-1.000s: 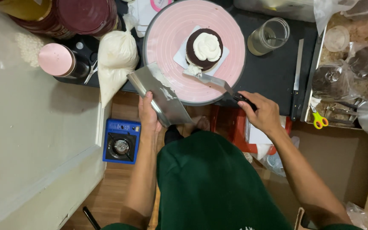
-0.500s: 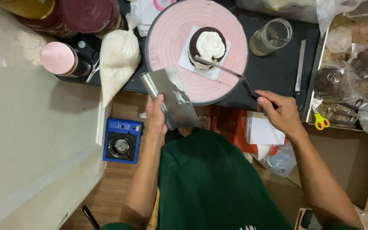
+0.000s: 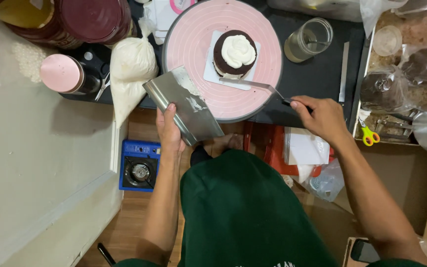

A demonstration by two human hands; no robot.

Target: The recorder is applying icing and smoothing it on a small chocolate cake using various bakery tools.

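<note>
A small dark chocolate cake (image 3: pixel 234 54) topped with white cream sits on a white square board at the middle of a pink turntable (image 3: pixel 193 44). My right hand (image 3: pixel 322 116) grips the black handle of an offset spatula (image 3: pixel 253 85), whose blade lies against the near foot of the cake. My left hand (image 3: pixel 170 131) holds a flat metal scraper (image 3: pixel 184 104) smeared with cream, tilted over the turntable's near left edge.
A filled white piping bag (image 3: pixel 132 66) lies left of the turntable beside a pink-lidded bottle (image 3: pixel 65 74). A glass jar (image 3: pixel 307 39) and a long knife (image 3: pixel 344 71) lie to the right. Trays with bagged cake, a metal cup and yellow scissors (image 3: pixel 369 134) stand far right. A blue camp stove (image 3: pixel 139 165) sits on the floor.
The spatula blade has come off the cake's top and down to its near base. My right hand shifted slightly left; the scraper in my left hand stayed about where it was.
</note>
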